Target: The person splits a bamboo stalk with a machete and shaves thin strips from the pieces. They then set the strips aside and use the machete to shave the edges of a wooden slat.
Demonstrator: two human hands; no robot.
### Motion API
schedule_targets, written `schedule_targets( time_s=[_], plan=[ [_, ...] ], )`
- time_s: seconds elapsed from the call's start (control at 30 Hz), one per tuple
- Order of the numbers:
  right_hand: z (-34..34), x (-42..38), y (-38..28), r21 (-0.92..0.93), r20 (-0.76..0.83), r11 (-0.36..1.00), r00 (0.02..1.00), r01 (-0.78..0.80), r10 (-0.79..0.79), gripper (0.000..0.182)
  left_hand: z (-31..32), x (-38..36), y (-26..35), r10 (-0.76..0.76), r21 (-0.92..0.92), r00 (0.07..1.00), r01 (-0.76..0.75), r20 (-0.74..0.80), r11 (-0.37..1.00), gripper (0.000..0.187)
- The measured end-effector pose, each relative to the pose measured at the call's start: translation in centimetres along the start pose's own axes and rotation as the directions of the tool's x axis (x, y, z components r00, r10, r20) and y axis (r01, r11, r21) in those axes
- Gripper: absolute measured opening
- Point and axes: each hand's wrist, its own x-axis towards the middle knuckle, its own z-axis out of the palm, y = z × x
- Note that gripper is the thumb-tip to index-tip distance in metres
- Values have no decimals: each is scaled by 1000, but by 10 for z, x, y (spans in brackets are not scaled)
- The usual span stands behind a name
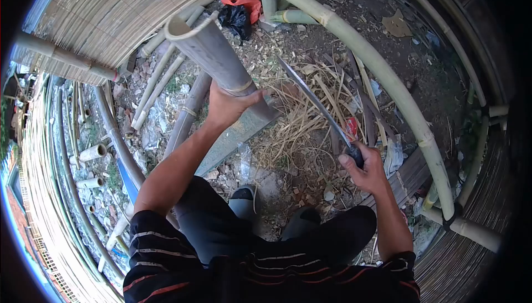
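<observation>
My left hand (227, 105) is wrapped round a thick bamboo section (213, 54) near its node ring. The bamboo tilts, with its hollow, slanted-cut end up and to the left and its lower end close to a flat board (224, 145). In my right hand (366, 167) is the dark handle of a machete (313, 99), closed in my fingers. Its long blade points up and to the left, apart from the bamboo. Between and beyond my hands, pale bamboo shavings (293, 137) lie heaped on the ground.
A curved green bamboo pole (382, 70) arches along the right side. Black and red plastic bags (235, 20) lie at the back. Several bamboo poles (160, 90) and cut pieces (91, 153) are on the left, beside woven bamboo screens (111, 15). Dark wood strips (368, 109) lie right of the shavings.
</observation>
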Motion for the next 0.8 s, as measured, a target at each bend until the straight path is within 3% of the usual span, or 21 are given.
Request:
schedule_targets(
  time_s=[0.07,0.1,0.17,0.23,0.27,0.3,0.43,0.47,0.57,0.7,0.8],
  plan=[
    [13,-1,-21,464,-124,881,991,95,-41,54,24,-15,-36,54,-13,990,-56,-133,998,73],
    [-45,8,-75,407,-144,905,987,124,-70,54,30,13,13,89,-57,983,-100,-163,993,73],
    [-40,3,-124,573,-274,797,961,188,-30,52,43,1,16,-28,-61,963,12,-267,998,76],
    [-49,0,-168,621,-255,767,967,158,7,44,56,-12,30,-64,-62,957,49,-281,997,76],
    [-52,3,-183,667,-244,731,969,145,30,36,62,-14,32,-13,-66,954,-7,-300,998,76],
    [-50,6,-192,667,-244,732,969,138,39,36,66,-15,32,43,-69,947,-68,-319,995,75],
    [-58,13,-215,390,-295,902,953,185,-67,35,65,-10,29,-30,-164,958,-18,-287,986,75],
    [-59,14,-217,385,-288,906,956,173,-60,35,63,-10,28,-63,-237,965,1,-255,971,74],
    [-60,19,-223,386,-263,911,964,144,-40,36,58,-9,34,-53,-210,983,14,-177,978,73],
    [-57,28,-222,302,-321,936,944,182,-80,38,63,-4,28,-46,-244,985,4,-164,970,71],
    [-59,32,-224,341,-312,924,948,174,-63,38,63,-4,27,-45,-237,986,6,-158,972,70]
  ],
)
